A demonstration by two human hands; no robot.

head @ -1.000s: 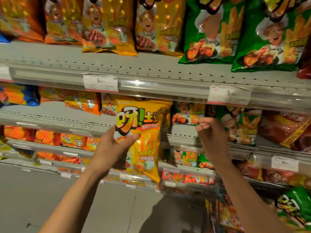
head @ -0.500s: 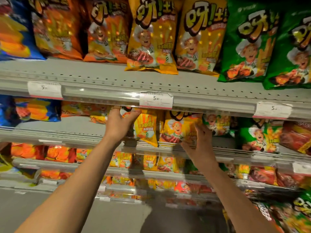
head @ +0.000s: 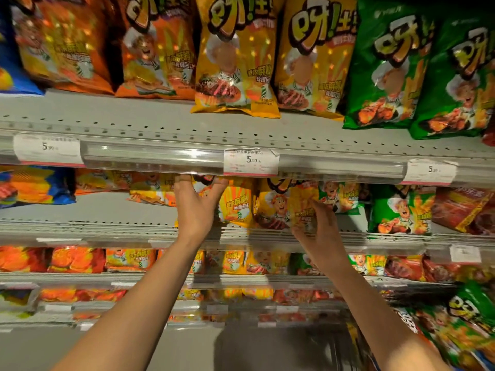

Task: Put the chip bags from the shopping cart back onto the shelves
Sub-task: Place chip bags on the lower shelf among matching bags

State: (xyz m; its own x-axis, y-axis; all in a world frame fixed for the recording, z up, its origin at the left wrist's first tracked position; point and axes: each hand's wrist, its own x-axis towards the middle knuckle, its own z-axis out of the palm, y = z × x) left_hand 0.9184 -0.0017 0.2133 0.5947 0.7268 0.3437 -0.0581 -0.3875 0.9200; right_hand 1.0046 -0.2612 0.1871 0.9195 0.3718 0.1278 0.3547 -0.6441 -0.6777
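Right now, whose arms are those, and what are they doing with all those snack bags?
No machine here: the arms belong to a person wearing a camera on their head, so the picture shows what they see, looking forward at store shelves.

The left hand has its grip on a yellow chip bag, standing it on the second shelf, under the price tag. The right hand touches the neighboring yellow bag; I cannot tell whether it truly grips it.

The top shelf holds big orange, yellow and green bags. More bags fill the lower shelves. At the bottom right, green bags show, probably in the shopping cart.
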